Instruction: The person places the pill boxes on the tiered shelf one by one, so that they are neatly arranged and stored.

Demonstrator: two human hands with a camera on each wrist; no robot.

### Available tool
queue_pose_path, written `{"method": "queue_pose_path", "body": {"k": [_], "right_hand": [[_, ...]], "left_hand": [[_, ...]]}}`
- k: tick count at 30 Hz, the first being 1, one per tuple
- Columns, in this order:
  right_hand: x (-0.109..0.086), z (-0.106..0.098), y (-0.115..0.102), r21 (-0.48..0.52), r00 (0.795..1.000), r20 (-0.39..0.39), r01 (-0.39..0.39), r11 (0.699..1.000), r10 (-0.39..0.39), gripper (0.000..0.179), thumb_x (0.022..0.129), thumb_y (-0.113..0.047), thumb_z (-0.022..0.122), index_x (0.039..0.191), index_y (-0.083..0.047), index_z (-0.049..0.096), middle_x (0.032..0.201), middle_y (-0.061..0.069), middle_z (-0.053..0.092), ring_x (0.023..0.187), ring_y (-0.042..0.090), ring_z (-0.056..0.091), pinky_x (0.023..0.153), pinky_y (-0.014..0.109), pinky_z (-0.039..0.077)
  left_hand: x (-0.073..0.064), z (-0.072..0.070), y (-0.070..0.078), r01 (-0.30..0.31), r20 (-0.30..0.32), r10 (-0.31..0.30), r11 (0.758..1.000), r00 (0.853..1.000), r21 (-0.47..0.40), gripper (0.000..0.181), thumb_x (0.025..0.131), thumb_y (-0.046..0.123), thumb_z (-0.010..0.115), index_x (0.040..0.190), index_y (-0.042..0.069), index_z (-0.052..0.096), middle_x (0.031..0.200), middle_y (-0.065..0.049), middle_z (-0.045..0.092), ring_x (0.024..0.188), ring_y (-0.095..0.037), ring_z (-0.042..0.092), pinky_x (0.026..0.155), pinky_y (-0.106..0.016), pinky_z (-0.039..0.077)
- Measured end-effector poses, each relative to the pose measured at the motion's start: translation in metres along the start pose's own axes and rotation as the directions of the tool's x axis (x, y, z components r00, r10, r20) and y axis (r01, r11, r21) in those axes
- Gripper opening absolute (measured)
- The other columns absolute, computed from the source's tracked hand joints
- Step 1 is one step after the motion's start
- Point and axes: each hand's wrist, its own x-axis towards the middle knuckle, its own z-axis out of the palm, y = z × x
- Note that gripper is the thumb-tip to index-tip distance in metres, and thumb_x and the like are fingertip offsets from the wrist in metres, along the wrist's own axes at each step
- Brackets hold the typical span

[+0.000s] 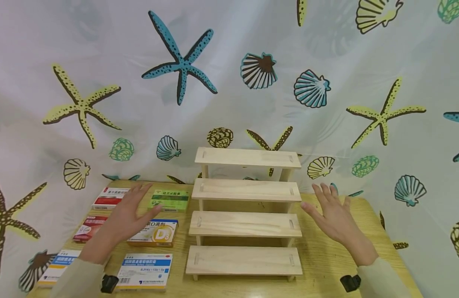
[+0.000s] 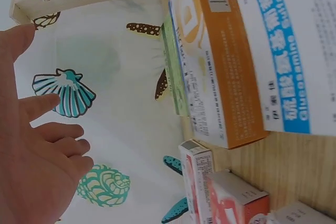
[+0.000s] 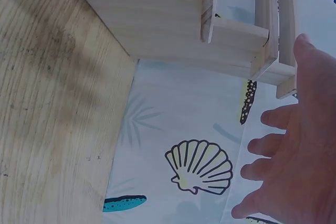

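My left hand [image 1: 129, 217] hovers over the medicine boxes with fingers apart, holding nothing. Under and around it lie a green box [image 1: 170, 200], a vitamin D drops box [image 1: 155, 232] and a red-and-white box [image 1: 109, 198]. On the right, my right hand [image 1: 334, 215] is raised beside a four-step wooden rack [image 1: 245, 223], fingers spread and nothing in them. In the right wrist view its thumb overlaps the rack's edge [image 3: 286, 69]. The left wrist view shows the left hand [image 2: 39, 166] to the side of the vitamin D box [image 2: 231, 72], its fingers relaxed.
Nearer the front lie a blue-and-white glucosamine box [image 1: 145, 271] and a similar box [image 1: 59, 267] partly behind the left sleeve. A pinkish-red box [image 1: 89, 228] sits at the left edge of the wooden table [image 1: 322, 269]. A shell-patterned curtain [image 1: 229, 111] hangs behind.
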Motion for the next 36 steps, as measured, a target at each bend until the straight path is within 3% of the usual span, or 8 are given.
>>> {"method": "queue_pose_path", "body": {"k": [4, 9, 17, 25, 31, 36], "right_hand": [[0.002, 0.0, -0.006, 0.019, 1.0, -0.006, 0.02, 1.0, -0.02, 0.083, 0.108, -0.06, 0.045, 0.168, -0.007, 0.023, 0.173, 0.028, 0.019, 0.159, 0.056, 0.009, 0.113, 0.088, 0.002], [0.006, 0.0, -0.011, 0.029, 0.999, -0.003, 0.035, 0.999, -0.035, 0.081, 0.109, -0.059, 0.044, 0.168, -0.008, 0.023, 0.173, 0.027, 0.019, 0.16, 0.054, 0.009, 0.114, 0.087, 0.002], [0.011, 0.005, -0.02, 0.03, 0.998, 0.007, 0.058, 0.998, -0.058, 0.079, 0.11, -0.057, 0.041, 0.168, -0.006, 0.024, 0.173, 0.027, 0.019, 0.16, 0.053, 0.009, 0.117, 0.085, 0.001], [0.016, 0.013, -0.025, 0.016, 0.997, 0.005, 0.083, 0.996, -0.083, 0.078, 0.11, -0.056, 0.043, 0.167, -0.005, 0.026, 0.171, 0.029, 0.023, 0.159, 0.055, 0.012, 0.115, 0.087, 0.005], [0.017, 0.016, -0.028, 0.001, 0.996, 0.007, 0.088, 0.996, -0.088, 0.078, 0.11, -0.056, 0.043, 0.167, -0.005, 0.027, 0.17, 0.029, 0.026, 0.159, 0.055, 0.013, 0.114, 0.088, 0.007], [0.018, 0.017, -0.029, 0.013, 0.997, 0.014, 0.081, 0.997, -0.081, 0.079, 0.11, -0.057, 0.044, 0.167, -0.004, 0.026, 0.171, 0.026, 0.025, 0.16, 0.055, 0.01, 0.114, 0.088, 0.005]], "left_hand": [[-0.005, 0.003, -0.005, 0.037, -0.014, -0.038, 0.999, 0.999, -0.03, 0.085, 0.102, 0.055, 0.062, 0.166, 0.01, 0.029, 0.166, -0.032, 0.033, 0.149, -0.06, 0.033, 0.113, -0.079, 0.032], [-0.009, 0.008, -0.012, 0.085, -0.035, -0.089, 0.991, 0.995, -0.102, 0.082, 0.103, 0.056, 0.061, 0.166, 0.012, 0.032, 0.16, -0.031, 0.045, 0.145, -0.059, 0.041, 0.11, -0.078, 0.037], [-0.015, 0.02, -0.025, 0.085, -0.136, -0.112, 0.978, 0.984, -0.188, 0.069, 0.103, 0.046, 0.067, 0.155, 0.006, 0.048, 0.144, -0.028, 0.062, 0.133, -0.052, 0.058, 0.107, -0.071, 0.047], [-0.017, 0.024, -0.037, 0.14, -0.015, -0.149, 0.954, 0.989, -0.266, 0.081, 0.098, 0.05, 0.072, 0.159, 0.005, 0.043, 0.157, -0.029, 0.05, 0.145, -0.049, 0.047, 0.116, -0.066, 0.041], [-0.019, 0.029, -0.043, 0.181, 0.056, -0.172, 0.948, 0.983, -0.261, 0.086, 0.095, 0.05, 0.076, 0.161, 0.008, 0.04, 0.16, -0.029, 0.045, 0.147, -0.051, 0.043, 0.117, -0.068, 0.039], [-0.021, 0.031, -0.045, 0.19, 0.079, -0.176, 0.954, 0.981, -0.233, 0.091, 0.092, 0.054, 0.077, 0.163, 0.011, 0.039, 0.161, -0.027, 0.044, 0.146, -0.051, 0.043, 0.116, -0.067, 0.041]]}}
